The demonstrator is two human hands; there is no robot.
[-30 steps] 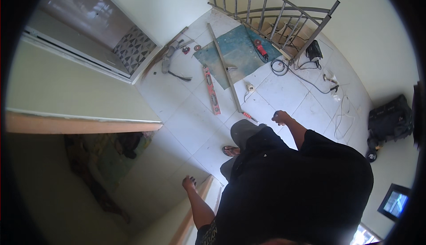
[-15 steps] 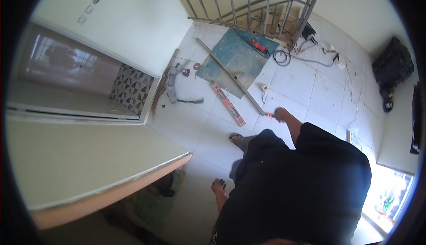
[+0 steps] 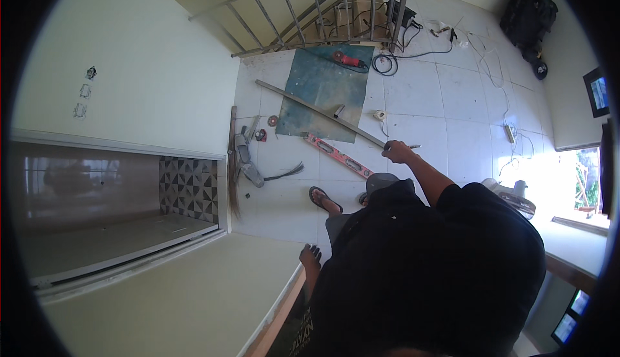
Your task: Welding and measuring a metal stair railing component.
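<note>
Out ahead, my right hand [image 3: 398, 151] is closed at the near end of a long grey metal bar [image 3: 316, 109]. A thin pen-like stick [image 3: 415, 146] pokes out past its right side; whether the fingers also grip the bar, I cannot tell. My left hand [image 3: 310, 255] hangs low by my side with its fingers apart, holding nothing. The bar lies slantwise across a worn green sheet [image 3: 310, 76] on the floor. Beside the bar are a short metal offcut [image 3: 339, 111], a red spirit level [image 3: 339, 155] and a tape measure [image 3: 379, 115].
A red angle grinder [image 3: 349, 60] rests on the sheet near a metal railing [image 3: 310, 14]. Cables [image 3: 385, 65] trail over the tiles. A broom [image 3: 234, 163] and grey rags [image 3: 248, 160] lie at left. A black backpack [image 3: 528, 9] stands far right. A pale ledge [image 3: 174, 286] borders my left.
My view has swung round, so the floor items appear turned. My right hand has come up to the bar's near end. The left hand still hangs low.
</note>
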